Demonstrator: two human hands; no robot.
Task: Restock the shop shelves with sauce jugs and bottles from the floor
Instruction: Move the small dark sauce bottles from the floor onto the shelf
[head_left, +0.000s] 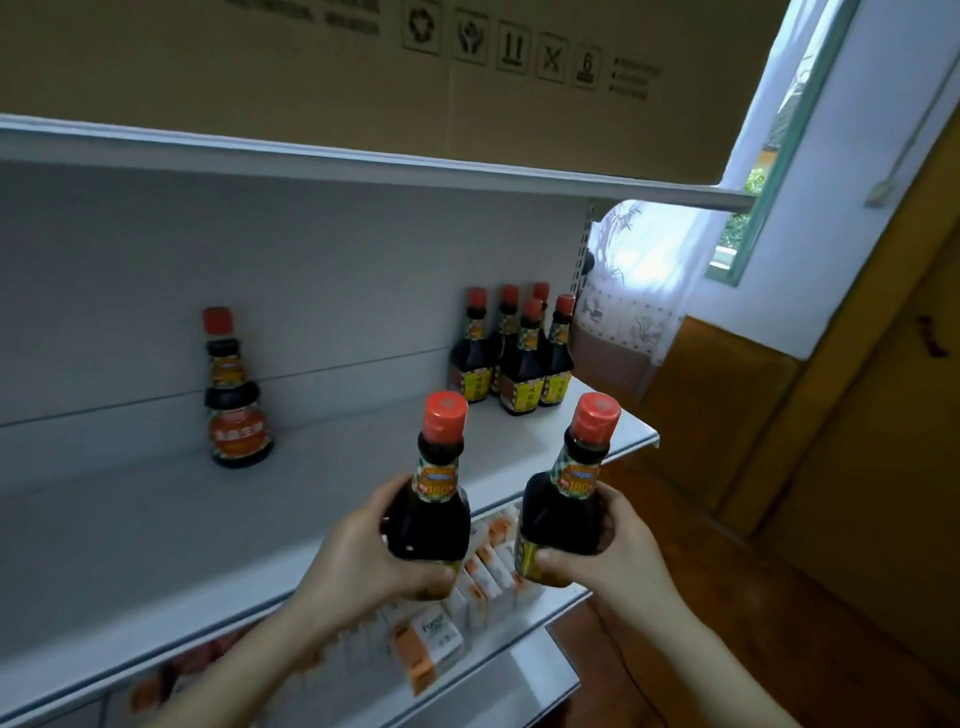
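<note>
Left hand (374, 551) and right hand (602, 545) each grip one bottle upright, low centre of the frame, before the shelf (156, 519); next, I think, set them beside the group (511, 353) at centre right

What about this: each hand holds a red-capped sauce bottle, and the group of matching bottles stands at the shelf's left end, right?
No: the head view shows the group of matching bottles at the right end of the shelf. The left hand and right hand each hold a red-capped sauce bottle.
</note>
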